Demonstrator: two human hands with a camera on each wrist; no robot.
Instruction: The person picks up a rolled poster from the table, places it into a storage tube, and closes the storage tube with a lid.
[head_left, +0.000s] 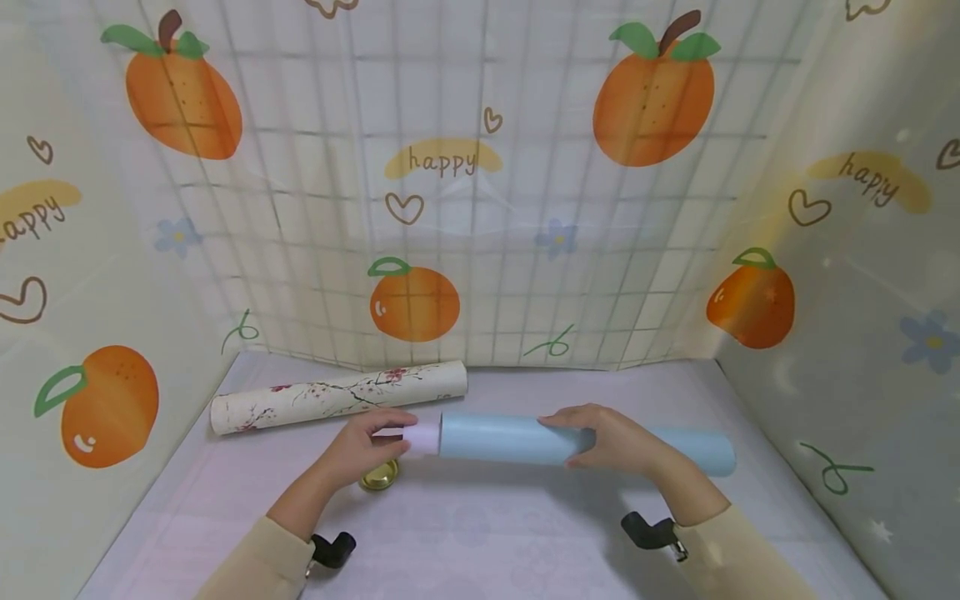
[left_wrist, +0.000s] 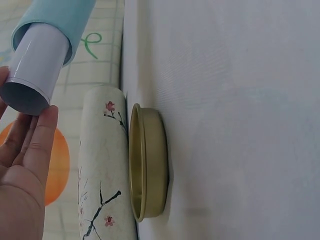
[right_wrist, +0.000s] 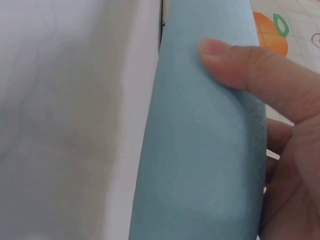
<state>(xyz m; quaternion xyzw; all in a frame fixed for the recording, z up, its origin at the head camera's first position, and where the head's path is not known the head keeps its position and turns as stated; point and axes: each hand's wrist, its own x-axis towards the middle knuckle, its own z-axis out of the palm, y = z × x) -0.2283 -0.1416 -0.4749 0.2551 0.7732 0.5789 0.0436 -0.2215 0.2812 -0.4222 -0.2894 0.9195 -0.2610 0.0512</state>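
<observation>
A light blue tube [head_left: 495, 437] lies level across the head view, raised above the table. My right hand [head_left: 615, 437] grips it around the middle, with the thumb on its near face in the right wrist view. From the tube's left end sticks out a white hollow roll [left_wrist: 42, 60], narrower than the tube. My left hand [head_left: 367, 450] pinches the roll's outer end between thumb and fingers. Below the left hand, a round gold metal lid [left_wrist: 152, 165] sits on the table.
A cream tube with a plum-blossom print [head_left: 337, 398] lies behind the left hand, near the back wall. The pale table [head_left: 480, 533] is enclosed by curtain walls printed with oranges [head_left: 415, 304]. A black wrist mount [head_left: 333, 550] hangs at each cuff.
</observation>
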